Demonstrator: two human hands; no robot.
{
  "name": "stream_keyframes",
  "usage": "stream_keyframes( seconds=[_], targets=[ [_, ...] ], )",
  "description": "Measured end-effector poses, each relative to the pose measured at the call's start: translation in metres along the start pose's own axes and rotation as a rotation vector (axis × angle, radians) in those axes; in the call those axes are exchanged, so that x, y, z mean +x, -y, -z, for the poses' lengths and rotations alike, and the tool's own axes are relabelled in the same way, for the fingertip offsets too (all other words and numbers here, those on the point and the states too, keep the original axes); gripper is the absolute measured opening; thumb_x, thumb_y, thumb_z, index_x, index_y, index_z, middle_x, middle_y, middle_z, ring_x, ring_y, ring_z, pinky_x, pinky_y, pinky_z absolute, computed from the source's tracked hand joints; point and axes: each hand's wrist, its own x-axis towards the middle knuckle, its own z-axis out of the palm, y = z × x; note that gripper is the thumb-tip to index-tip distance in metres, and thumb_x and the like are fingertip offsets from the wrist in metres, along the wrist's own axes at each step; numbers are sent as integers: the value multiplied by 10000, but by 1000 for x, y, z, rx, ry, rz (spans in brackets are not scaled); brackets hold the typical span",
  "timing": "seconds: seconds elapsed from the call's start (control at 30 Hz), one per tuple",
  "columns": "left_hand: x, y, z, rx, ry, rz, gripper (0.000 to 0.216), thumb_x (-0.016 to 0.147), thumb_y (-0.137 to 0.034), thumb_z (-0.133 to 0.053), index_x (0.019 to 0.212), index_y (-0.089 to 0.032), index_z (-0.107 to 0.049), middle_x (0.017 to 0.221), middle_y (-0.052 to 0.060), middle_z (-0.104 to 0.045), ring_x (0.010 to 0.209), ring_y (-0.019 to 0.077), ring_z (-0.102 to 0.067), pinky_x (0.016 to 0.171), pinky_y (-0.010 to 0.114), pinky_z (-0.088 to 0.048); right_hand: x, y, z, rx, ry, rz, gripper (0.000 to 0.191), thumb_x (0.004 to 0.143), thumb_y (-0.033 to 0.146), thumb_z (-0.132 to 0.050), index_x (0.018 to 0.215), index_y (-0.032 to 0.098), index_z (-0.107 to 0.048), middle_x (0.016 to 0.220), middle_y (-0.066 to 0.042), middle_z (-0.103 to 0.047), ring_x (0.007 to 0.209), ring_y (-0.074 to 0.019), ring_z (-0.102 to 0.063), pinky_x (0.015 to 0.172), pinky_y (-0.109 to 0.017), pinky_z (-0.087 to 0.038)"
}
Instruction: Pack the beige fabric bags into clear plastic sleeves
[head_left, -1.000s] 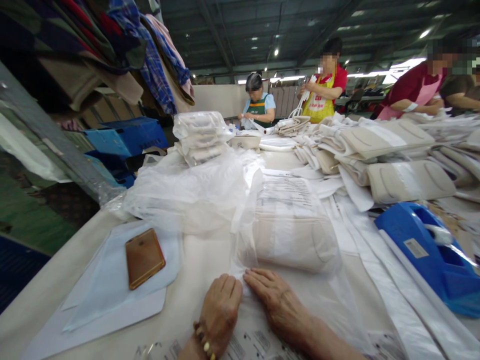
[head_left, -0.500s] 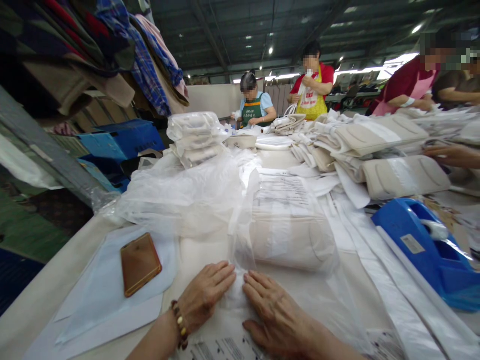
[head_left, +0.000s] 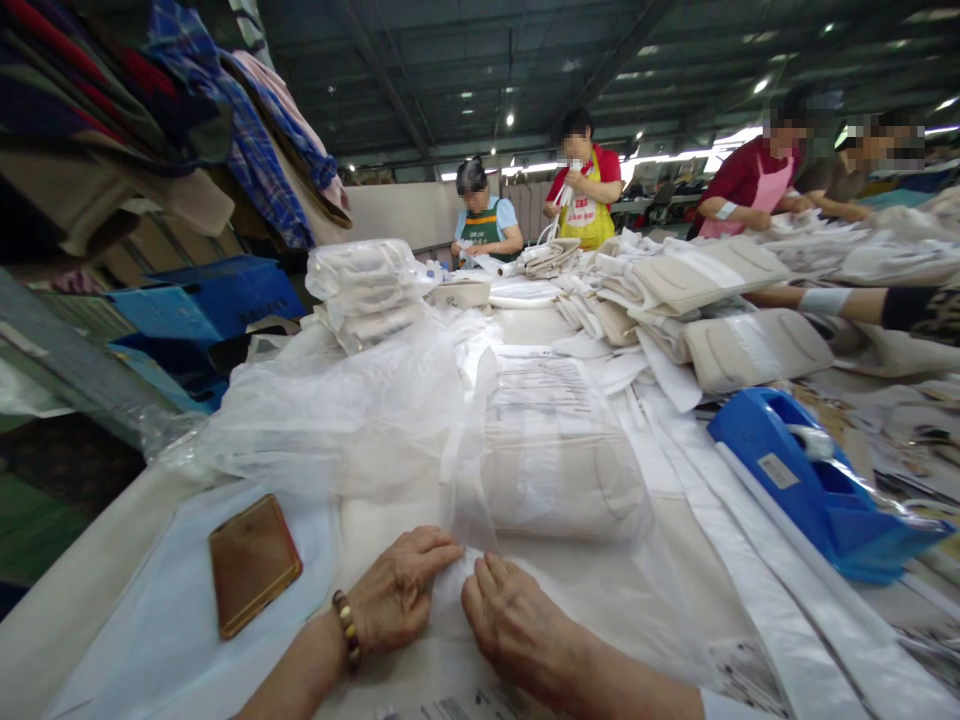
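A clear plastic bag [head_left: 461, 500] lies in front of me with a folded beige cloth piece [head_left: 559, 485] inside it, banded by a white strip. Printed lines [head_left: 536, 395] show through its far part. At the bag's near left edge, my left hand [head_left: 401, 590], with a beaded bracelet on the wrist, pinches the film between thumb and fingers. My right hand [head_left: 517, 620] is close beside it, fingers curled in on the same plastic. Only a small gap separates the two hands.
A brown phone [head_left: 255, 565] rests on pale sheets at left. To the right stands a blue tape dispenser [head_left: 817, 480]. Folded beige pieces [head_left: 757, 350] and bagged packs [head_left: 367, 270] are piled farther back. Several co-workers [head_left: 484, 225] are around the table; a co-worker's arm [head_left: 825, 300] reaches in from the right.
My fingers, stretched flat on the film before, have curled in and now grip it. The view has turned a little to the right. A co-worker's arm reaches farther into view.
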Motion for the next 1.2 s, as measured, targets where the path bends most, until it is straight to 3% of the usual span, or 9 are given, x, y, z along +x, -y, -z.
stream_keyframes(
  seconds=[0.1, 0.3, 0.4, 0.5, 0.67, 0.77, 0.9, 1.03, 1.2],
  targets=[
    [7, 1, 0, 11, 7, -17, 601, 554, -50, -426, 1114, -208, -577, 971, 52, -643, 894, 186, -587, 796, 308, -512, 8, -9, 4, 93, 42, -70, 254, 712, -26, -410, 898, 79, -547, 719, -108, -648, 620, -227, -621, 519, -312, -484],
    [20, 3, -9, 71, -68, -128, 331, 824, -160, -436, 1089, -242, -616, 816, 46, -646, 767, 173, -586, 686, 257, -523, 4, -26, 24, 153, 66, -161, 146, 783, 108, -457, 880, 134, -563, 684, -31, -658, 551, -170, -606, 452, -243, -436],
    [11, 12, -17, 185, -145, -229, 374, 870, -152, -353, 1137, -261, -591, 929, 53, -661, 862, 166, -598, 765, 238, -518, -36, -54, 44, 215, -56, -194, 182, 825, 119, -410, 881, 160, -578, 785, -36, -677, 725, -170, -633, 625, -255, -501],
    [-1, 23, -25, 288, -156, -241, 386, 891, -184, -338, 1207, -272, -542, 1063, 54, -649, 974, 175, -587, 828, 242, -503, -98, -92, 59, 196, -294, -199, 393, 812, 26, -317, 1136, 98, -526, 1092, -130, -637, 1038, -212, -566, 870, -371, -467],
    [-8, 24, -28, 360, -103, -246, 440, 925, -177, -247, 1308, -298, -426, 1202, 28, -601, 1104, 179, -533, 898, 284, -457, -167, -124, 68, 110, 4, -17, 542, 859, 45, -352, 1381, 187, -324, 1353, -84, -471, 1276, -213, -379, 1046, -452, -331],
    [-6, 22, -25, 375, -100, -249, 465, 927, -149, -219, 1325, -318, -391, 1219, 8, -592, 1127, 161, -521, 897, 278, -446, -168, -120, 68, 163, 136, 74, 535, 891, 89, -376, 1406, 195, -278, 1401, -69, -406, 1320, -206, -299, 1094, -446, -255],
    [-5, 30, -27, 349, -120, -339, 450, 922, -165, -261, 1325, -318, -390, 1213, 22, -597, 1100, 155, -547, 844, 259, -475, -152, -117, 61, 259, 95, 121, 453, 884, 101, -387, 1336, 131, -409, 1305, -126, -516, 1260, -222, -401, 1069, -405, -295],
    [2, 28, -19, 246, -88, -243, 370, 925, -286, -327, 1263, -306, -479, 1155, 13, -634, 1037, 168, -592, 807, 258, -498, -141, -120, 53, 522, -49, -128, 348, 922, 219, -306, 1116, 133, -582, 1013, -119, -667, 972, -198, -604, 880, -299, -455],
    [6, -21, 6, -8, 69, 62, 365, 909, -359, -320, 903, -270, -674, 851, -22, -708, 764, 143, -640, 747, 234, -512, -153, -109, 63, 809, -39, -533, 412, 939, 430, -265, 873, 209, -606, 781, -16, -636, 710, -160, -587, 655, -222, -438]
  ],
)
